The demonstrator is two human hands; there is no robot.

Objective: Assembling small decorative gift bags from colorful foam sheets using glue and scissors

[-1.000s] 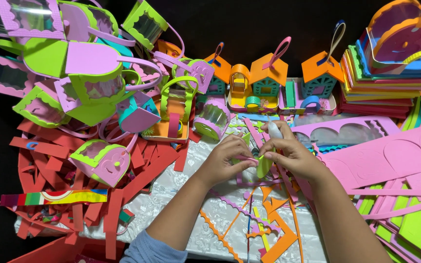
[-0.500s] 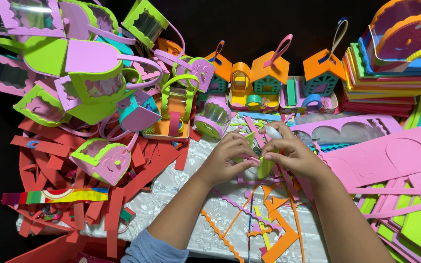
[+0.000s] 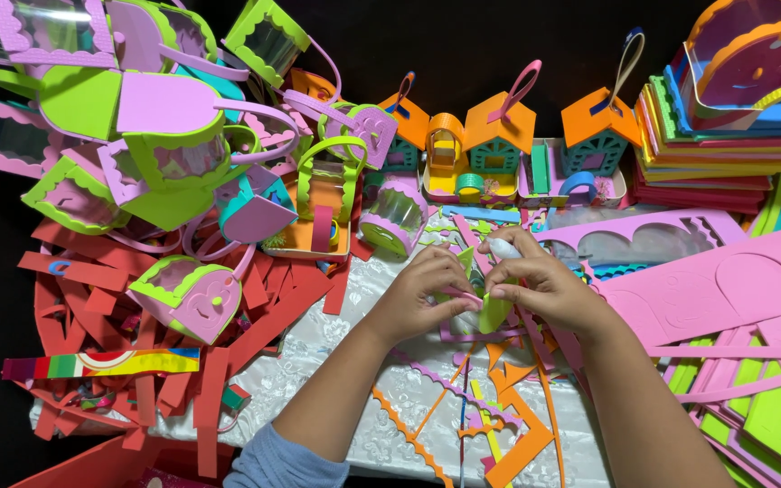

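Note:
Both hands meet over the middle of a white embossed cloth (image 3: pixel 318 348). My left hand (image 3: pixel 422 294) pinches a small lime-green foam piece (image 3: pixel 494 312) with a pink foam strip against it. My right hand (image 3: pixel 540 280) grips the same piece from the right and also holds a small white tube (image 3: pixel 503 248) between its fingers, tip pointing up-left. Orange, pink and yellow foam offcuts (image 3: pixel 508 425) lie just below the hands.
Finished foam baskets in pink, lime and teal (image 3: pixel 164 136) pile up at the left over red foam strips (image 3: pixel 255 316). Orange-roofed foam houses (image 3: pixel 499 136) stand at the back. Stacked foam sheets (image 3: pixel 725 154) and large pink cutouts (image 3: pixel 734 280) fill the right.
The hands have stayed in the same place. The fingers shifted slightly on the green piece, and the white tube now shows more clearly in my right hand.

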